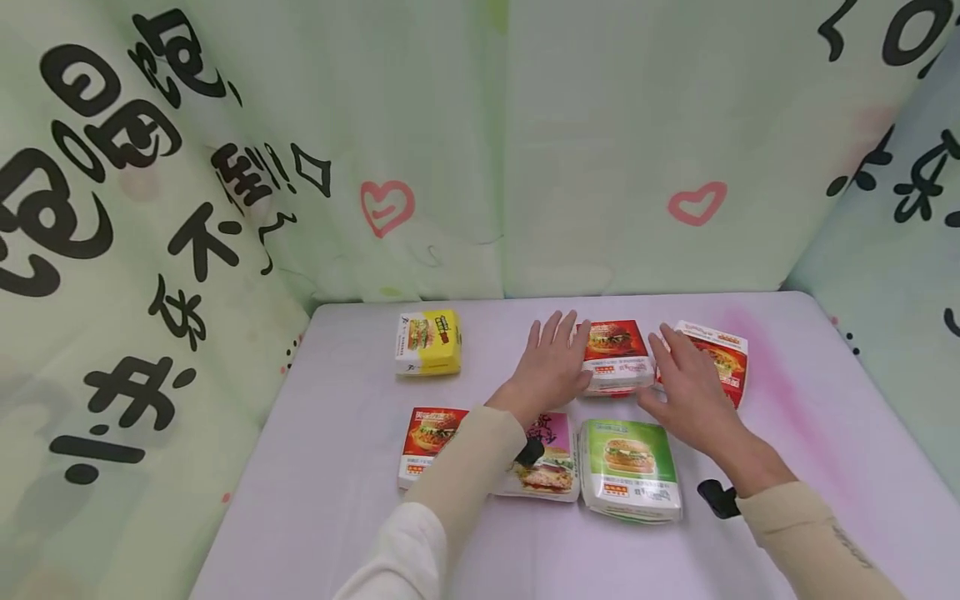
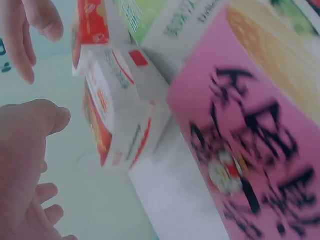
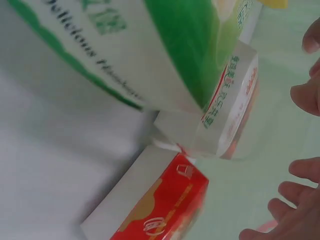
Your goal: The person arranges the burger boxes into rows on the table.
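Observation:
My left hand [image 1: 551, 367] reaches over the table with fingers extended, beside the left edge of a red-and-white burger box [image 1: 618, 354] in the back row. My right hand [image 1: 693, 392] is spread between that box and a second red burger box [image 1: 727, 358], which sits askew and is partly hidden by the hand. In the left wrist view a gap shows between my left thumb and the red-and-white box [image 2: 122, 100]. The right wrist view shows my right fingers [image 3: 295, 197] spread, with nothing gripped.
A yellow burger box [image 1: 429, 342] stands at the back left. The front row has a red box [image 1: 431, 433], a pink box [image 1: 551, 467] partly behind my left sleeve, and a green-and-white box [image 1: 630, 471]. A printed curtain [image 1: 585, 167] hangs behind the table [image 1: 330, 500].

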{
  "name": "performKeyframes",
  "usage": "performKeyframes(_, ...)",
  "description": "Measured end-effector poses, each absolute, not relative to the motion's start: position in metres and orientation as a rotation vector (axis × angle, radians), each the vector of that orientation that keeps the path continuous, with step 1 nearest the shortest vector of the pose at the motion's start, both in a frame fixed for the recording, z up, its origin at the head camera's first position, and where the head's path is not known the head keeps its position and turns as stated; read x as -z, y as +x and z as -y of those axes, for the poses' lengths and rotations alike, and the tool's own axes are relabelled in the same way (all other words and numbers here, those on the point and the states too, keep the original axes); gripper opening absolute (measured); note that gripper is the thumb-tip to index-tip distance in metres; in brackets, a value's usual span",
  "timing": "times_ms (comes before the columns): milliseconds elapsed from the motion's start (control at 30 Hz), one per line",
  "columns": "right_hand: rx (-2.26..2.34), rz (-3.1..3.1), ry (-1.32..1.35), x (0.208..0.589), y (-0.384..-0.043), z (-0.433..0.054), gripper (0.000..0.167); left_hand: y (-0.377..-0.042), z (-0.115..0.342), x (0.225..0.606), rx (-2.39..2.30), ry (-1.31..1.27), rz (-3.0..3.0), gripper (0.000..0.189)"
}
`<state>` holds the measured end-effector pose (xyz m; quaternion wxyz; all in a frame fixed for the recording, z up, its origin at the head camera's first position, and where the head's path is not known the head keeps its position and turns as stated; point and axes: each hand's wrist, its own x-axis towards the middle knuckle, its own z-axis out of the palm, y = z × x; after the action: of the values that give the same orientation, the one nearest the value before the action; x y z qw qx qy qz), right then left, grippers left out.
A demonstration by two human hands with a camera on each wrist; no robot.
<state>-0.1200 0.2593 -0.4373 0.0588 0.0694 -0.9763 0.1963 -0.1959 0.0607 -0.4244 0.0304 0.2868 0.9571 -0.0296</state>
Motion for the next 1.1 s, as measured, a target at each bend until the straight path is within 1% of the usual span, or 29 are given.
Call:
performKeyframes(133, -0.594, 2.978, 0.247, 0.435, -0.127, -0.247, 0.088, -0.203, -0.041, 0.424, 0.067, 0.853, -2.964, 0.077)
performKeyframes(267, -0.596, 3.000, 0.300, 0.433, -0.136, -0.234, 0.088, -0.211, -0.017, 0.422, 0.005, 0.766, -2.962, 0.079)
performKeyframes(467, -0.576, 3.018, 0.374, 0.431, -0.151, -0.211, 0.083, -0.222, 0.020, 0.421, -0.020, 0.647, -2.963, 0.079)
performKeyframes(767, -0.534, 3.028, 0.544, 0.435, -0.175, -0.163, 0.079, -0.230, 0.080, 0.428, -0.120, 0.484, -2.994, 0.074)
performKeyframes(933, -0.508, 3.046, 0.587, 0.437, -0.186, -0.141, 0.076, -0.234, 0.104, 0.428, -0.164, 0.432, -2.986, 0.078)
performKeyframes(1100, -0.449, 3.063, 0.626, 0.431, -0.198, -0.119, 0.074, -0.242, 0.122, 0.427, -0.108, 0.390, -2.969, 0.080)
